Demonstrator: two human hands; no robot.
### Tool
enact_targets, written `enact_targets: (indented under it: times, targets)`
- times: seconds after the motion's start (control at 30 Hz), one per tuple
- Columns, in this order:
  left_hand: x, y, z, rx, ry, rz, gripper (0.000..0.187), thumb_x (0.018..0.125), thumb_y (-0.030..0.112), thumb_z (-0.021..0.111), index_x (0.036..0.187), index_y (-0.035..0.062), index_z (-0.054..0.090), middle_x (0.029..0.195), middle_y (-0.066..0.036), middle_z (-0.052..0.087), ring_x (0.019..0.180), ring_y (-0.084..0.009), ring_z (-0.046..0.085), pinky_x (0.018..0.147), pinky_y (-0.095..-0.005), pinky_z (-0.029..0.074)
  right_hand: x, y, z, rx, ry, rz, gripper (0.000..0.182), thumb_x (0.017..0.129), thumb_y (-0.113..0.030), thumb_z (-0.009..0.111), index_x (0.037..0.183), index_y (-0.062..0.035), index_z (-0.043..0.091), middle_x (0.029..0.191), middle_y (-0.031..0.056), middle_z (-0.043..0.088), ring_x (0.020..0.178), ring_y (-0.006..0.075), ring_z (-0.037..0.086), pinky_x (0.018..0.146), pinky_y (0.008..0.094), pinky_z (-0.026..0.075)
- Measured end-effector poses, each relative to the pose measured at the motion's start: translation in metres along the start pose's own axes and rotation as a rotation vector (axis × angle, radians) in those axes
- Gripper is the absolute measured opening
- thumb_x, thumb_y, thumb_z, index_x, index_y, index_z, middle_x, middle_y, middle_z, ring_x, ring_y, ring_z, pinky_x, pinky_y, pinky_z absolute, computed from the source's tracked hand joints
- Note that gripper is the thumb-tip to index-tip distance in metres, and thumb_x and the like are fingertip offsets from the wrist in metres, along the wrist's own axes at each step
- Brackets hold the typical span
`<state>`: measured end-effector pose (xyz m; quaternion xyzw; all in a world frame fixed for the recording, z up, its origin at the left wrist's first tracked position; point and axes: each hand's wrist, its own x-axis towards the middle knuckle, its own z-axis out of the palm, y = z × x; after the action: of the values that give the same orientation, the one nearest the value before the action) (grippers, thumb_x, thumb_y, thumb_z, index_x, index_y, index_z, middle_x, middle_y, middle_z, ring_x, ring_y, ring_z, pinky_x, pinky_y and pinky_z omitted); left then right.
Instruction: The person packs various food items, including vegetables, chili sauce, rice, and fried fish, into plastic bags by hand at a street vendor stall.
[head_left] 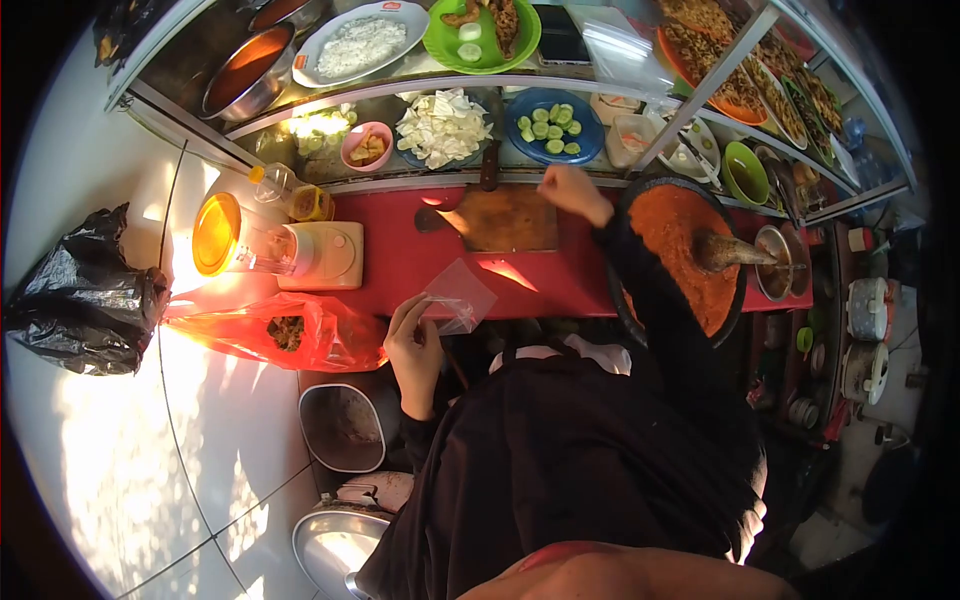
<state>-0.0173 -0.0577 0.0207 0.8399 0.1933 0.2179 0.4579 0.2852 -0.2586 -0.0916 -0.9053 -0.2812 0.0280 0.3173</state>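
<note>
My left hand [414, 352] is closed at the fingertips on a small clear plastic bag [464, 298], which hangs over the front edge of the red table. Above the table's back edge, my right hand [575, 193] is curled shut beside the wooden cutting board [510, 222]. Its fingers hide whatever may be in them. A knife handle [489, 168] points up behind the board. Under my right forearm is a large stone mortar [738, 302] filled with red-orange sauce [672, 238]. The stone pestle [722, 252] leans in the sauce.
A glass display case holds a blue plate of cucumber slices [549, 127], chopped cabbage [443, 128] and a rice plate [362, 45]. Left on the red table [400, 270] lies a blender [270, 245]. A red plastic bag [340, 335] hangs over the edge. Metal bowls [774, 262] sit right of the mortar.
</note>
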Motion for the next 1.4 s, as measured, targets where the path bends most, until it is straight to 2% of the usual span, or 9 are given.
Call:
enact_targets:
  times: [0.1, 0.23, 0.3, 0.57, 0.63, 0.87, 1.17, 1.3, 1.4]
  targets:
    - [-0.004, -0.003, -0.007, 0.007, 0.047, -0.016, 0.026, 0.075, -0.009, 0.049, 0.096, -0.0031, 0.064, 0.099, -0.009, 0.064, 0.071, -0.0119, 0.058, 0.058, -0.0219, 0.044, 0.062, 0.036, -0.011, -0.227, 0.057, 0.113, 0.028, 0.073, -0.013, 0.063, 0.098, -0.0015, 0.058, 0.089, 0.02, 0.062, 0.086, 0.0349, 0.06, 0.073, 0.0428, 0.048]
    - [-0.01, -0.011, -0.015, 0.102, 0.123, 0.035, 0.027, 0.073, -0.011, 0.049, 0.094, -0.004, 0.062, 0.1, -0.01, 0.063, 0.063, -0.0126, 0.057, 0.054, -0.0224, 0.043, 0.109, 0.093, 0.001, -0.468, 0.157, 0.137, 0.032, 0.073, -0.007, 0.058, 0.103, -0.0007, 0.051, 0.1, 0.0211, 0.055, 0.094, 0.0364, 0.056, 0.074, 0.0441, 0.05]
    - [-0.014, -0.016, -0.017, 0.101, 0.153, 0.012, 0.027, 0.072, -0.011, 0.049, 0.095, -0.0042, 0.062, 0.1, -0.01, 0.063, 0.064, -0.0129, 0.058, 0.055, -0.0223, 0.044, 0.117, 0.102, 0.0, -0.459, -0.042, 0.16, 0.056, 0.07, -0.009, 0.066, 0.12, 0.0029, 0.041, 0.116, 0.0224, 0.044, 0.11, 0.0406, 0.046, 0.087, 0.0461, 0.044]
    - [-0.01, -0.01, -0.016, 0.1, 0.175, -0.056, 0.029, 0.072, -0.011, 0.049, 0.096, -0.0034, 0.063, 0.099, -0.01, 0.064, 0.064, -0.0126, 0.058, 0.054, -0.0221, 0.043, 0.123, 0.112, -0.002, -0.52, 0.005, -0.034, 0.052, 0.069, -0.008, 0.072, 0.113, 0.0023, 0.047, 0.112, 0.019, 0.045, 0.104, 0.0364, 0.051, 0.084, 0.0426, 0.047]
    - [-0.007, -0.011, -0.013, 0.095, 0.158, -0.065, 0.029, 0.072, -0.011, 0.05, 0.096, -0.0034, 0.063, 0.1, -0.01, 0.063, 0.064, -0.0123, 0.057, 0.054, -0.022, 0.043, 0.124, 0.112, -0.002, -0.511, 0.07, -0.089, 0.041, 0.065, -0.006, 0.07, 0.1, 0.0033, 0.05, 0.104, 0.0194, 0.048, 0.097, 0.0357, 0.054, 0.078, 0.0407, 0.049]
    - [0.002, 0.001, -0.002, 0.052, 0.072, -0.073, 0.028, 0.072, -0.011, 0.05, 0.096, -0.0038, 0.063, 0.101, -0.01, 0.063, 0.063, -0.0112, 0.056, 0.055, -0.0212, 0.043, 0.126, 0.105, -0.005, -0.471, -0.039, -0.009, 0.05, 0.062, -0.012, 0.073, 0.103, 0.0049, 0.05, 0.105, 0.0206, 0.046, 0.095, 0.0374, 0.054, 0.08, 0.0428, 0.048]
    - [-0.002, 0.0, 0.019, 0.016, 0.029, -0.042, 0.027, 0.072, -0.011, 0.051, 0.096, -0.0044, 0.062, 0.099, -0.01, 0.063, 0.062, -0.0126, 0.057, 0.055, -0.0226, 0.045, 0.128, 0.092, -0.031, -0.436, -0.027, -0.084, 0.053, 0.059, -0.025, 0.075, 0.097, 0.0054, 0.054, 0.085, 0.0215, 0.058, 0.087, 0.0374, 0.058, 0.076, 0.04, 0.049]
    - [-0.003, -0.004, 0.033, 0.001, 0.01, -0.044, 0.027, 0.072, -0.01, 0.052, 0.097, -0.0044, 0.062, 0.099, -0.012, 0.062, 0.063, -0.016, 0.058, 0.056, -0.0238, 0.046, 0.098, 0.003, -0.025, 0.786, -0.507, 0.002, 0.043, 0.07, -0.017, 0.071, 0.108, 0.0006, 0.058, 0.098, 0.011, 0.063, 0.091, 0.0182, 0.061, 0.076, 0.0287, 0.048]
    - [-0.002, -0.009, 0.047, -0.002, 0.0, -0.019, 0.029, 0.071, -0.009, 0.053, 0.098, -0.0038, 0.062, 0.102, -0.013, 0.061, 0.065, -0.0192, 0.06, 0.058, -0.0259, 0.047, 0.032, -0.11, -0.046, 0.921, -0.818, -0.235, 0.039, 0.075, -0.008, 0.066, 0.111, 0.0006, 0.057, 0.098, 0.0045, 0.063, 0.088, 0.0115, 0.059, 0.077, 0.0261, 0.048]
